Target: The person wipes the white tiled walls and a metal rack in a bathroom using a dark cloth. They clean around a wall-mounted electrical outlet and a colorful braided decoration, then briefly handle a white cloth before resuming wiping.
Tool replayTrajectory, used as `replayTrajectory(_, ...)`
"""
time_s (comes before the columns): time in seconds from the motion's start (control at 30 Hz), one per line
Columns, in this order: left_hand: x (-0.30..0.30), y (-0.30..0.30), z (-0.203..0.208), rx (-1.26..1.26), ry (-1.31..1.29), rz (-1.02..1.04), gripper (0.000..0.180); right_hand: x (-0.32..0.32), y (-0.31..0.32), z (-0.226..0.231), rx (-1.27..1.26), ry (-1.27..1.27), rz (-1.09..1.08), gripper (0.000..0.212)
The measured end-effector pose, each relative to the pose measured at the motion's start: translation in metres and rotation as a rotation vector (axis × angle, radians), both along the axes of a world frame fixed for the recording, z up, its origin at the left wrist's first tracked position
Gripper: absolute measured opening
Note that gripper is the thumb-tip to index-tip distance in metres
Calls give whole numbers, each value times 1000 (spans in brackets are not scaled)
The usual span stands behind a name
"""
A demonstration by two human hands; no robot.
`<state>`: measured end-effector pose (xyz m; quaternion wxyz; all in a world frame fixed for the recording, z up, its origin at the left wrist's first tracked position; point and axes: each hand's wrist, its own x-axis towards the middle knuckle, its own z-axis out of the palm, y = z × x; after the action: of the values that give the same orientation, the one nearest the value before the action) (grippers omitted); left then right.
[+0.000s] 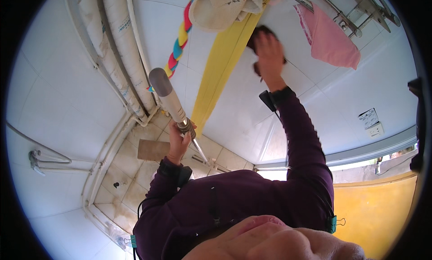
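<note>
My left hand [180, 140] is closed around the lower end of a pole's thick white grip, beside a ridged collar. This pole [173, 102] has a grey rounded end pointing up and away, and a thin metal shaft running down behind my hand. Out ahead on the right, my right hand [270, 53] lies over a dark brown cloth [257, 36] against the white tiled wall. Its fingers stretch across the cloth, slightly blurred, and dark edges stick out on both sides. The cloth's middle is hidden under the palm.
A yellow strip [225, 57] runs between my hands. Beige slippers [216, 10] and a braided multicoloured cord [182, 37] hang at the top. A pink towel [330, 39] drapes from a metal rack [333, 10]. Wrapped pipes [123, 44] and a tap [36, 161] are left; wall sockets [371, 122] right.
</note>
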<state>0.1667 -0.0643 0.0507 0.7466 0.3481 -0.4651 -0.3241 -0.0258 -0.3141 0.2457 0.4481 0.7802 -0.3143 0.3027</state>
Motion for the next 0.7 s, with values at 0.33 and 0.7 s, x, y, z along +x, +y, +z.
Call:
replayTrajectory(0.33, 1, -20, -10, 7, -63, -59, 43, -10, -7, 13, 4, 51, 74, 41)
replayTrajectory(0.7, 22, -48, -16, 98, 35, -102, 46, 116, -70, 39, -2, -393, 610, 32)
